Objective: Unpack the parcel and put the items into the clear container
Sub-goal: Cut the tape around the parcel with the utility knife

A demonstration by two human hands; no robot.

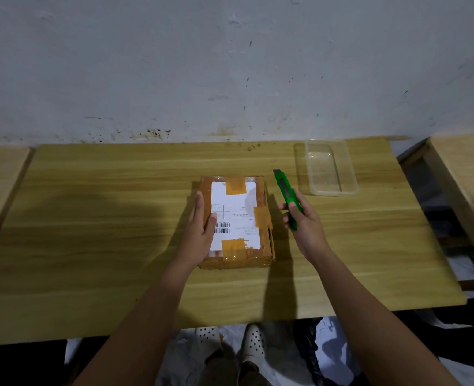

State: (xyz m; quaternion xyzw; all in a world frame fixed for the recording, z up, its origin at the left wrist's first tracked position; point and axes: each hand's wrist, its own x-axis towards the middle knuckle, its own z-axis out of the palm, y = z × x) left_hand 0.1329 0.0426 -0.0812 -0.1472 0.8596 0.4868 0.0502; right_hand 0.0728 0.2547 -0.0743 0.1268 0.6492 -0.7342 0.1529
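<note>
I had the parcel (235, 215) lying mid-worktop (105, 218), my left hand (202, 224) resting on its left side. The clear container (333, 192) sat behind it to the right. The cutter (284, 193), held in my right hand (305, 224), was between them.

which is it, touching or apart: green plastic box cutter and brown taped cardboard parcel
Apart. Head view shows table between the green plastic box cutter in the right hand and the brown taped cardboard parcel.

footwear: white clogs (253, 345) with round holes | legs: possibly brown trousers (227, 367) | forearms (152, 316): bare
</note>
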